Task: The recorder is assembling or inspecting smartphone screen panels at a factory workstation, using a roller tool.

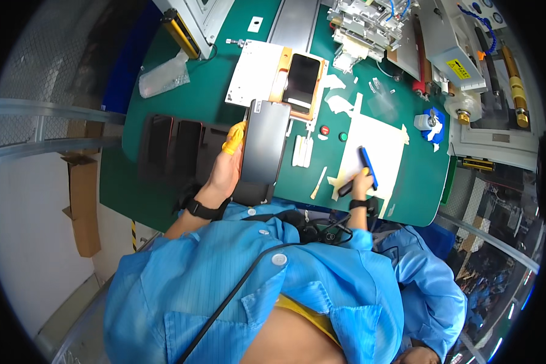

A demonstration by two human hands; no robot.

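My left hand (225,168), with yellow finger cots, grips the left edge of a dark grey, phone-shaped flat panel (266,145) with a small white label at its top corner. The panel is raised over the table's near edge and overlaps the lower part of a white fixture plate (249,76). On that fixture, a black-screened phone (302,79) lies in an orange-brown frame. Closed round a blue roller (368,167) with a black handle, my right hand (362,183) is over a white sheet (379,142) taped to the table.
Dark trays (164,142) holding dark slabs lie at left. A plastic bag (164,77) is farther back. Red (325,130) and green buttons (343,136), white sticks (302,151) and a small brush (319,183) lie mid-table. Metal machinery (370,30) stands behind; another person's blue sleeve (428,273) is at right.
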